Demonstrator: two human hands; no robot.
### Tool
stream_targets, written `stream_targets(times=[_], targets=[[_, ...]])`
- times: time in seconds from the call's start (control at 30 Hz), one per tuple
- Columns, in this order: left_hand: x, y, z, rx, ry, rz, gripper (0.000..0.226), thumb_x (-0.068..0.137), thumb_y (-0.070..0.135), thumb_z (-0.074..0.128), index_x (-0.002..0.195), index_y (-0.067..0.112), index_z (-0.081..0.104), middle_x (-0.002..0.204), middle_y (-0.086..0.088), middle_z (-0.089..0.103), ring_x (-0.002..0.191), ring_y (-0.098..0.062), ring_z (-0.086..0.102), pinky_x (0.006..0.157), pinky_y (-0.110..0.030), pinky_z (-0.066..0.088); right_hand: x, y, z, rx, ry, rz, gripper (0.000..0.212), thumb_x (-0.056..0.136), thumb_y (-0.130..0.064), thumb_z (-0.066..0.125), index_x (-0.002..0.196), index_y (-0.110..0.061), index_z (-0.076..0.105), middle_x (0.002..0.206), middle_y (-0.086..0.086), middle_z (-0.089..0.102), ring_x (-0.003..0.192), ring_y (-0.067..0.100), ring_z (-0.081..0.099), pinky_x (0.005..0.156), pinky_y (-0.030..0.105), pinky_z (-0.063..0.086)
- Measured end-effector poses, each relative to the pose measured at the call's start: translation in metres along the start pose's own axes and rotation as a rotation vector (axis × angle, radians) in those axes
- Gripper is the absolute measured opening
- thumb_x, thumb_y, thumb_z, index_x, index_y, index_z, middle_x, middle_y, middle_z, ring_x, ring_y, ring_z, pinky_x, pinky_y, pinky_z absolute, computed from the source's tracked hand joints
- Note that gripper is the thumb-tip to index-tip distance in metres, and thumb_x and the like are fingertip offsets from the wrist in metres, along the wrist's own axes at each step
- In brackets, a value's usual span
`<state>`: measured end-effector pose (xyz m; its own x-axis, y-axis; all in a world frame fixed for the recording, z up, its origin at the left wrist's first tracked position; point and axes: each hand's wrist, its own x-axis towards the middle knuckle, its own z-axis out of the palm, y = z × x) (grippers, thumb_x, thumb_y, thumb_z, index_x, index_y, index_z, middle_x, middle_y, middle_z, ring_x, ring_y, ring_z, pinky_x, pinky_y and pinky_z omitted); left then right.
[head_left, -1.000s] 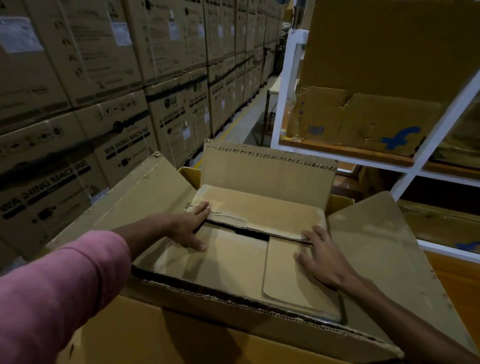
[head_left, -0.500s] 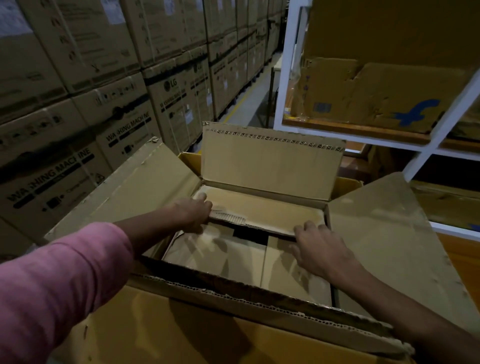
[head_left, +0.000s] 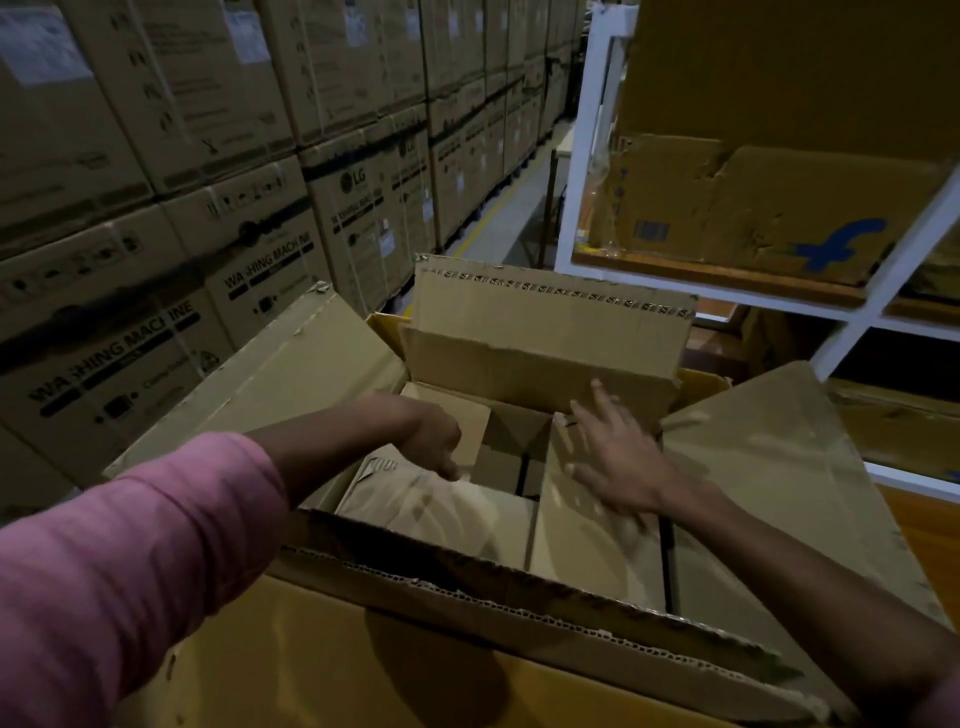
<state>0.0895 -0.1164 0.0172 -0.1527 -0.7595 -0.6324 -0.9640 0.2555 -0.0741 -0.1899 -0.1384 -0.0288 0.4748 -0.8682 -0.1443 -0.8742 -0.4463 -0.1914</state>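
A large open cardboard box stands in front of me with its four flaps folded outward. A loose cardboard sheet stands upright inside it against the far flap. Beneath it lie several flat cardboard pieces with dark gaps between them. My left hand reaches down into the box at the left, fingers curled by a small pale cardboard panel; whether it holds the panel is hidden. My right hand is blurred, with fingers spread, over the right inner piece, its fingertips up near the raised sheet.
Stacked washing machine cartons wall the left side. A white metal rack at the right holds worn flattened cartons. A narrow floor aisle runs away between them. The box's right flap spreads toward the rack.
The loose sheet that lay flat in the box has been swung up against the far flap. Both hands left its near edge; the left dropped into the box and the right opened.
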Motion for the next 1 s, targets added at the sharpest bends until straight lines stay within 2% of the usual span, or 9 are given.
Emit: stream_targets(times=[0.1,0.3,0.5,0.6,0.7,0.8,0.87,0.93,1.0], targets=[[-0.001,0.008,-0.023,-0.023,0.030,-0.013,0.064,0.101,0.053,0.054,0.151,0.013,0.046,0.150,-0.008,0.051,0.135,-0.029,0.050,0.106,-0.041,0.042,0.028,0.012,-0.018,-0.039,0.020,0.032,0.087,0.099,-0.051,0.054,0.164,-0.025,0.002,0.168,0.006,-0.023,0.156,0.032,-0.013,0.123,0.060,0.011],[0.023,0.030,-0.050,-0.059,0.156,0.004,0.058,0.102,0.045,0.058,0.149,0.012,0.047,0.147,-0.010,0.051,0.131,-0.029,0.051,0.106,-0.042,0.045,0.069,0.035,-0.027,-0.069,0.035,0.111,0.082,0.099,-0.054,0.051,0.163,-0.022,0.012,0.172,0.002,-0.003,0.157,0.031,-0.009,0.126,0.055,0.002],[0.070,0.044,-0.056,-0.072,0.143,-0.013,0.060,0.098,0.047,0.062,0.144,0.012,0.048,0.145,-0.012,0.051,0.126,-0.032,0.053,0.101,-0.045,0.047,0.078,0.055,-0.033,-0.059,0.064,0.072,0.077,0.094,-0.050,0.061,0.157,-0.019,0.028,0.166,-0.002,0.017,0.153,0.027,0.010,0.121,0.055,0.020],[0.084,0.055,-0.052,-0.082,0.111,-0.008,0.051,0.099,0.045,0.061,0.136,0.010,0.055,0.133,-0.013,0.059,0.114,-0.030,0.057,0.090,-0.039,0.047,0.080,0.063,-0.030,-0.091,0.075,0.032,0.075,0.095,-0.050,0.060,0.156,-0.019,0.030,0.165,-0.002,0.019,0.151,0.027,0.012,0.120,0.057,0.025],[0.094,0.066,-0.036,-0.087,0.022,-0.002,0.042,0.100,0.042,0.060,0.122,0.006,0.065,0.112,-0.010,0.064,0.098,-0.026,0.058,0.079,-0.035,0.044,0.081,0.069,-0.030,-0.106,0.081,0.017,0.077,0.094,-0.052,0.060,0.157,-0.021,0.030,0.164,-0.004,0.019,0.150,0.026,0.014,0.117,0.057,0.029],[0.100,0.070,-0.014,-0.136,-0.067,-0.004,0.041,0.100,0.043,0.061,0.122,0.009,0.064,0.116,-0.006,0.067,0.101,-0.026,0.063,0.083,-0.039,0.050,0.082,0.071,-0.028,-0.125,0.086,0.012,0.075,0.093,-0.052,0.061,0.155,-0.021,0.033,0.163,-0.004,0.019,0.147,0.026,0.016,0.115,0.057,0.031],[0.101,0.073,-0.001,-0.169,-0.078,-0.005,0.030,0.102,0.041,0.060,0.114,0.014,0.062,0.113,-0.008,0.066,0.093,-0.023,0.064,0.080,-0.038,0.053,0.082,0.070,-0.026,-0.144,0.090,0.009,0.073,0.093,-0.052,0.061,0.153,-0.020,0.036,0.162,-0.003,0.019,0.147,0.026,0.017,0.114,0.057,0.032],[0.100,0.078,0.007,-0.321,-0.086,-0.062,0.017,0.104,0.032,0.055,0.110,0.016,0.057,0.107,-0.010,0.063,0.082,-0.021,0.062,0.067,-0.033,0.051,0.080,0.068,-0.025,-0.157,0.089,0.012,0.071,0.093,-0.051,0.061,0.152,-0.019,0.037,0.163,-0.002,0.018,0.147,0.028,0.016,0.114,0.058,0.033],[0.098,0.085,0.012,-0.545,-0.134,-0.160,0.023,0.105,0.031,0.051,0.117,0.013,0.058,0.109,-0.012,0.061,0.082,-0.024,0.062,0.061,-0.034,0.051,0.077,0.066,-0.025,-0.167,0.080,0.014,0.069,0.094,-0.049,0.061,0.152,-0.018,0.038,0.164,0.000,0.015,0.148,0.029,0.013,0.114,0.058,0.032]])
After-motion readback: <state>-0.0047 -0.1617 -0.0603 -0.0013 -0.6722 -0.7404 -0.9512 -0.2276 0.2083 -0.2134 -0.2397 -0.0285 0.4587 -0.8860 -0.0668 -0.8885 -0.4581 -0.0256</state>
